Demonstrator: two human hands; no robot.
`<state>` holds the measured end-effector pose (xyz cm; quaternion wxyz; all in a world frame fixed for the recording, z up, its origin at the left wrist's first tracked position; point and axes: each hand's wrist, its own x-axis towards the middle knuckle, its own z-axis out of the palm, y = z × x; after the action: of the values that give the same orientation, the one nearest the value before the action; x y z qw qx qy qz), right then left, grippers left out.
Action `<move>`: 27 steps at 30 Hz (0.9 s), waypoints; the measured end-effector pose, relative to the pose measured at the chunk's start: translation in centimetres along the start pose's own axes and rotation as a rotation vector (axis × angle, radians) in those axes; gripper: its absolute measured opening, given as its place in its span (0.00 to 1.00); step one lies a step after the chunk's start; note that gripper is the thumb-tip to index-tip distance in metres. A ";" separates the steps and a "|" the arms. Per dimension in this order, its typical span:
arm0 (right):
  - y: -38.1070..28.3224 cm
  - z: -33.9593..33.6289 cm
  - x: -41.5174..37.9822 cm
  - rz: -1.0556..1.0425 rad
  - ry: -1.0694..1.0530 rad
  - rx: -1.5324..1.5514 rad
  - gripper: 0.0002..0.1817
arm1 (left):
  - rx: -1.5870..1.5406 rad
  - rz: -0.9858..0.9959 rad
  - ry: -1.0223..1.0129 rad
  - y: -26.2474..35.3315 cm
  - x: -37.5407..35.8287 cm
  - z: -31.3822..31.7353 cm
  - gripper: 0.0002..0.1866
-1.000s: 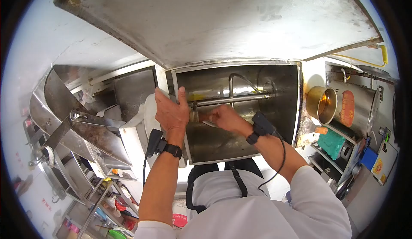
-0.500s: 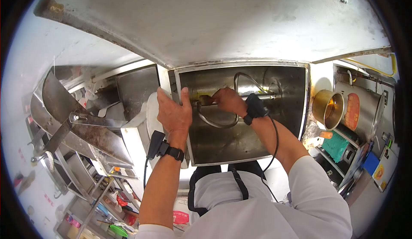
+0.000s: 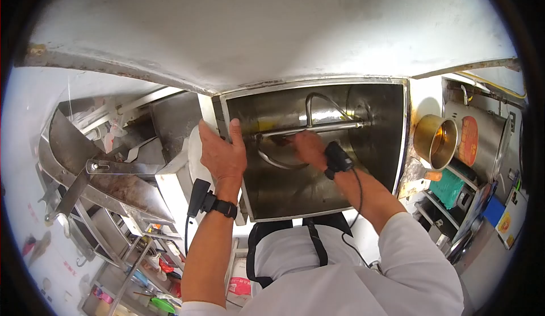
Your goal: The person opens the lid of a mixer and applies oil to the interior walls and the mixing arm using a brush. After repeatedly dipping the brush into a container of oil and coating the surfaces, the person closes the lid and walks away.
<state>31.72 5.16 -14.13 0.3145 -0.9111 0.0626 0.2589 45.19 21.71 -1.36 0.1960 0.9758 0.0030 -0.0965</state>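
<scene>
In the head view, a deep steel mixing trough [image 3: 318, 194] opens in front of me. A horizontal metal shaft [image 3: 340, 126] with curved mixing arms [image 3: 309, 109] runs across it. My right hand [image 3: 309, 147] is inside, just below the shaft, with its fingers closed round a small dark brown piece whose kind I cannot make out. My left hand [image 3: 223, 154] rests at the trough's left rim, thumb apart from the fingers and nothing held. Each wrist wears a strap with a black cabled device.
A raised metal lid [image 3: 284, 26] stands beyond the trough. On the right are a pot [image 3: 423, 143] with amber liquid, a steel drum [image 3: 489, 146] and a green item [image 3: 447, 188]. At left is a curved metal machine [image 3: 102, 165], above cluttered shelves [image 3: 130, 265].
My right hand has come down from the shaft to below it, bringing the brown piece along. My left hand stays by the rim; the view has shifted slightly.
</scene>
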 end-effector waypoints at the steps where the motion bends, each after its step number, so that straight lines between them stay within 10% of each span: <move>1: 0.4 -1.1 -1.1 0.012 0.022 0.013 0.16 | 0.032 -0.010 0.002 0.0 -0.1 -0.1 0.42; 7: 0.5 -4.1 0.2 0.166 0.141 0.029 0.20 | 0.033 0.073 0.107 -0.8 -0.1 0.8 0.39; 13: 0.9 -0.5 12.5 -0.129 -0.394 -0.266 0.13 | -0.011 0.047 0.041 -0.6 -0.2 0.2 0.42; 17: 4.2 7.3 15.3 -0.264 -0.061 -0.053 0.13 | 0.055 0.093 0.105 -1.1 -0.2 0.8 0.41; 22: 4.4 0.6 12.2 0.064 -0.246 -0.340 0.10 | -0.082 0.040 0.011 -0.3 0.2 0.0 0.42; 24: 3.2 -0.1 10.0 0.022 0.110 -0.365 0.07 | -0.093 0.013 -0.019 -0.2 -0.1 -0.3 0.42; 27: 3.0 3.9 12.9 -0.099 -0.069 -0.630 0.06 | -0.012 0.083 0.078 -0.8 -0.2 0.3 0.39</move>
<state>40.27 5.79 -24.91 0.0309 -0.9564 -0.0758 0.2804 44.94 22.31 -1.88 0.2054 0.9770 -0.0295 -0.0499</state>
